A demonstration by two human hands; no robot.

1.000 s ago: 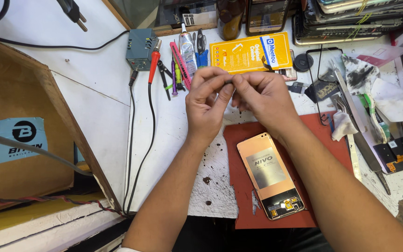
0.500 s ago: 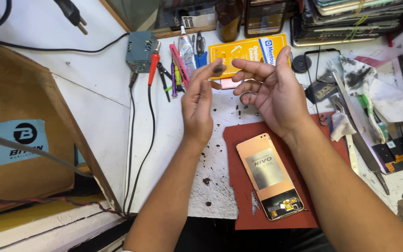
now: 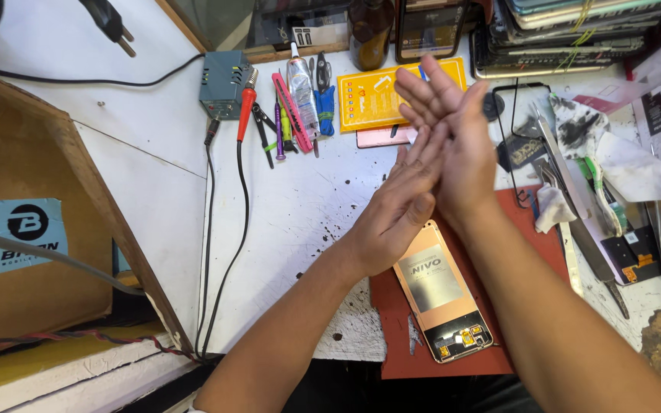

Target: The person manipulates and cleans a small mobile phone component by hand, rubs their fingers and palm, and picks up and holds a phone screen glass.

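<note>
While palms pressed flat, left hand (image 3: 395,218) & right hand (image 3: 453,141) fingers straight, empty; gold phone (image 3: 441,291) opened, back off.

A matt, stained white worktop (image 3: 300,222) bears a dull red mat (image 3: 392,321) and glossy metal phone back (image 3: 441,291).

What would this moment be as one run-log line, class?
left hand: open, palm against right hand | right hand: open, holds nothing | opened phone: on red mat, below hands

White, stained worktable (image 3: 300,222); brown cardboard box (image 3: 32,191) at left; stacked shelves (image 3: 575,30) along back edge; even light.
</note>
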